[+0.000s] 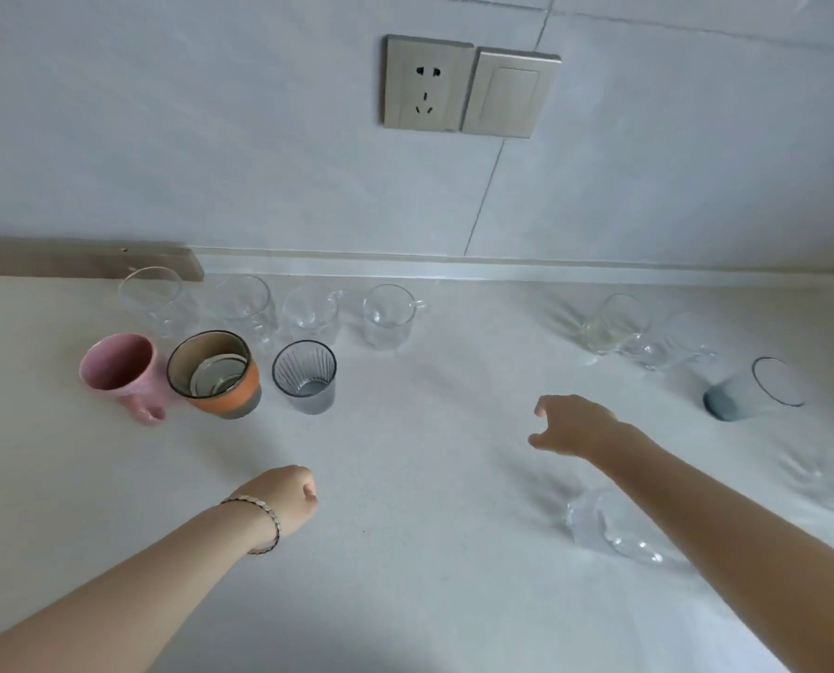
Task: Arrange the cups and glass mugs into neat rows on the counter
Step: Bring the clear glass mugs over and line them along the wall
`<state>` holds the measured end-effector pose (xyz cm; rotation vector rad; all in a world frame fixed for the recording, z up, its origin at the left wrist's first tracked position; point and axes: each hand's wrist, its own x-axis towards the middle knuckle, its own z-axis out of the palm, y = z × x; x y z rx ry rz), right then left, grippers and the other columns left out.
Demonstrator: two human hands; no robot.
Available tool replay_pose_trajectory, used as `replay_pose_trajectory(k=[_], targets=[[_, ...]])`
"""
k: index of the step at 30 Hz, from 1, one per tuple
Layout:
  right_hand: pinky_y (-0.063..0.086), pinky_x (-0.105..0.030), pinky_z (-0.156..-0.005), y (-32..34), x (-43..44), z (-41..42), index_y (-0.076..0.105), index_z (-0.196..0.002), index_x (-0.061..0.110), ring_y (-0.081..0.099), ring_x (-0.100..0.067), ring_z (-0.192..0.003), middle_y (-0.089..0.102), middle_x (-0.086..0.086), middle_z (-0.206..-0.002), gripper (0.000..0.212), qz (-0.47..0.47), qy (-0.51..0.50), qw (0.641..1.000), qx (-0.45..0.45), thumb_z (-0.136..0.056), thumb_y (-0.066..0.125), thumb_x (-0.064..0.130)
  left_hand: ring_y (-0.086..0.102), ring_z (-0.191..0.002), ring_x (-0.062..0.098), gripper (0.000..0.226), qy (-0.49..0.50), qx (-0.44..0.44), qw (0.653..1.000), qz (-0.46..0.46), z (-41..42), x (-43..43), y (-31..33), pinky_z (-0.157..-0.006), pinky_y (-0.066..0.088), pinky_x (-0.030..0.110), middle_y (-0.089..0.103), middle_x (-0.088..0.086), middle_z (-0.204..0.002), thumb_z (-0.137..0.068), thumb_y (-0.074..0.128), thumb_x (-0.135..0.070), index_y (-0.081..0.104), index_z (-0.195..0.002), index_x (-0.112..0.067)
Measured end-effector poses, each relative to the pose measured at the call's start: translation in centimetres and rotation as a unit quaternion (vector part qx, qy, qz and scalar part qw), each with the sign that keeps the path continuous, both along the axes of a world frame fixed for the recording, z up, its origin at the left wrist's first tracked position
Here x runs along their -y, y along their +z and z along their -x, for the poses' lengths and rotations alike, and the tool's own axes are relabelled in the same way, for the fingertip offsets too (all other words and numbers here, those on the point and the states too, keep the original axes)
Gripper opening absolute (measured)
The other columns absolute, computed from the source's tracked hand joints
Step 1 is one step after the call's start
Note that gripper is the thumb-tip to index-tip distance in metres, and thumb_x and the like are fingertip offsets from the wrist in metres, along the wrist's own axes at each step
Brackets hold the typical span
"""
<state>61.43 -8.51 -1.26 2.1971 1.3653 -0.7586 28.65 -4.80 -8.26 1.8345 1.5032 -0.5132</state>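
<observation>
Several clear glass mugs (388, 315) stand in a back row along the wall on the white counter (405, 478). In front of them stand a pink mug (121, 369), an orange and grey cup (216, 374) and a ribbed grey glass (304, 376). To the right, two clear mugs (616, 325) and a blue-grey tumbler (757, 388) stand loosely apart. A clear mug (609, 527) lies under my right forearm. My right hand (575, 425) hovers over the counter with fingers apart, holding nothing. My left hand (286, 497) is a closed fist, with nothing in it.
A wall socket (427, 82) and switch (509, 92) sit on the tiled wall above. A grey ledge (80, 259) runs along the back left. Another clear glass (827, 483) lies at the far right edge.
</observation>
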Motion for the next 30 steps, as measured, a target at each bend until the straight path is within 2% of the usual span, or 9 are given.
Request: replay_pose_trajectory(k=[4,9,13,16,20,25,30], targets=[[0.038,-0.033,-0.102,0.6,6.2,-4.7,0.037,-0.14,0.017,0.047,-0.023,-0.129,0.046,-0.005,-0.14,0.062,0.035,-0.051,0.998,0.032,-0.089,0.051,0.049,0.056,-0.097,0.018,0.012,-0.031,0.013,0.999,-0.006,-3.1,1.6,0.0,-0.09,0.045,0.027,0.064,0.004,-0.115,-0.093,0.042,-0.018,0.051,-0.086,-0.021],[0.038,-0.041,-0.103,-1.1,11.3,-5.5,0.024,-0.146,0.021,0.045,-0.032,-0.129,0.039,-0.01,-0.142,0.083,0.014,-0.168,0.985,-0.022,-0.082,0.045,0.07,0.051,-0.09,0.016,0.011,-0.058,0.026,0.998,-0.002,-5.8,3.0,-0.1,-0.084,0.04,0.023,0.064,0.005,-0.116,-0.093,0.043,-0.017,0.05,-0.085,-0.021],[0.04,-0.042,-0.102,-2.0,11.8,-4.8,0.019,-0.147,0.023,0.046,-0.033,-0.129,0.039,-0.01,-0.142,0.091,-0.005,-0.17,0.985,-0.03,-0.077,0.048,0.074,0.058,-0.102,0.021,0.009,-0.063,0.026,0.998,0.002,-6.7,3.6,0.4,-0.087,0.042,0.024,0.063,0.007,-0.118,-0.093,0.044,-0.017,0.05,-0.086,-0.02],[0.044,-0.039,-0.096,-2.5,11.4,-3.9,0.018,-0.146,0.019,0.049,-0.034,-0.124,0.039,-0.012,-0.138,0.096,-0.002,-0.157,0.988,-0.01,-0.073,0.055,0.071,0.058,-0.107,0.021,0.011,-0.048,0.022,0.999,0.002,-6.4,3.5,0.5,-0.087,0.041,0.023,0.063,0.006,-0.118,-0.093,0.044,-0.017,0.05,-0.085,-0.021],[0.044,-0.033,-0.078,-2.7,10.4,-3.4,0.031,-0.135,0.014,0.056,-0.033,-0.113,0.043,-0.012,-0.128,0.078,0.001,-0.157,0.988,0.002,-0.076,0.06,0.056,0.058,-0.1,0.02,0.024,-0.021,0.017,1.0,0.011,-5.4,3.1,0.9,-0.078,0.037,0.02,0.064,0.005,-0.111,-0.093,0.042,-0.015,0.046,-0.071,-0.025],[0.044,-0.032,-0.08,-1.9,6.6,-2.3,0.034,-0.131,0.016,0.056,-0.029,-0.112,0.046,-0.008,-0.124,0.075,-0.019,-0.121,0.993,-0.002,-0.073,0.067,0.049,0.059,-0.111,0.021,0.013,0.005,0.012,1.0,0.017,-3.8,2.0,0.8,-0.091,0.044,0.025,0.065,0.005,-0.116,-0.093,0.042,-0.016,0.052,-0.086,-0.019],[0.045,-0.034,-0.087,-1.7,-0.6,0.3,0.035,-0.13,0.016,0.055,-0.033,-0.114,0.044,-0.008,-0.124,0.074,-0.098,-0.087,0.991,-0.038,-0.072,0.072,0.042,0.051,-0.089,0.015,0.022,0.03,0.021,0.999,0.023,-2.7,0.0,0.5,-0.078,0.037,0.021,0.055,-0.002,-0.093,-0.092,0.042,-0.016,0.049,-0.073,-0.024]])
